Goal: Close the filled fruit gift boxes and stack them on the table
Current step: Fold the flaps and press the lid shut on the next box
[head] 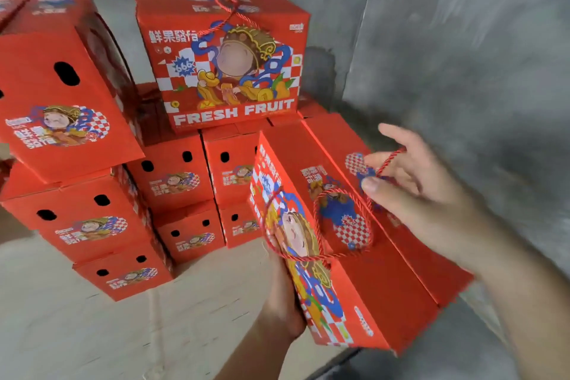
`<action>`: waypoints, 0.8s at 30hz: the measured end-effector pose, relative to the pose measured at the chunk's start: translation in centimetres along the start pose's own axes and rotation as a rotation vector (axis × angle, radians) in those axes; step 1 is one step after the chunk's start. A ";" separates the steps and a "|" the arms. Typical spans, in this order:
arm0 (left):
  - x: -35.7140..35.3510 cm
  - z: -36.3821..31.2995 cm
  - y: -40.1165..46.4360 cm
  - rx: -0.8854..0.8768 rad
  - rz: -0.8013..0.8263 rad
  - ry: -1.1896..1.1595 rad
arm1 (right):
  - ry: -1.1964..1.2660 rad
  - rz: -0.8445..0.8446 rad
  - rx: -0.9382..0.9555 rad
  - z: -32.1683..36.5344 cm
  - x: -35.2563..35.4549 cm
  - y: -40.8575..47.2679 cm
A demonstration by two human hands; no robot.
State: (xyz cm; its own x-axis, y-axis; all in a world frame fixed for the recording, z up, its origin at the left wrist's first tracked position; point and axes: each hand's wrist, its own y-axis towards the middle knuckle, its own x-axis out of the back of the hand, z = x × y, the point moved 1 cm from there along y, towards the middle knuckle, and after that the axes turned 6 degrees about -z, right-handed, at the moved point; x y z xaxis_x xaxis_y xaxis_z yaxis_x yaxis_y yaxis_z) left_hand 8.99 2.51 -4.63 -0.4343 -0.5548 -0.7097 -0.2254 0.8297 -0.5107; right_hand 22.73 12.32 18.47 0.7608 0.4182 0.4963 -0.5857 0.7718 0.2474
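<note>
A held box (pixel 354 256) sits front right, between the left hand (pixel 282 302) below and the right hand (pixel 410 191) above. Behind and left stand the stacked boxes (pixel 172 176), one upright box (pixel 225 62) on top at the back.

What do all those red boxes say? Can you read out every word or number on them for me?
"FRESH FRUIT": white letters low on the front of the top box.
"666": blue starburst on that same front.
"鲜果": start of the large Chinese heading on that front; its last characters are too stylised to read.
Small logo at that box's top right corner: too blurred.
Chinese text on the stacked boxes and on the held box: too small or blurred.
</note>
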 end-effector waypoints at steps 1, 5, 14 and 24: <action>-1.0 0.0 0.6 0.005 0.008 0.043 | -0.110 -0.071 -0.051 -1.7 0.7 -0.5; -4.9 1.4 3.6 -0.017 0.127 0.096 | -0.051 -0.198 -0.296 -7.0 4.1 -0.3; -13.5 2.1 12.7 0.126 0.043 -0.007 | 0.279 -0.057 -0.424 -14.0 12.0 6.8; -24.3 -8.9 21.0 -0.437 -0.348 0.390 | 0.820 0.022 -0.564 -19.7 15.3 23.7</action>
State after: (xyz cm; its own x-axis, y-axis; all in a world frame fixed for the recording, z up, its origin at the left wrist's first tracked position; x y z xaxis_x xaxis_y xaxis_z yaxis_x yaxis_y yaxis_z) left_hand 7.07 33.92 6.17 -0.5370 -0.7988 -0.2712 -0.7046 0.6015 -0.3766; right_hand 25.99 46.43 15.53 0.8340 0.4723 -0.2854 -0.5450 0.7858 -0.2924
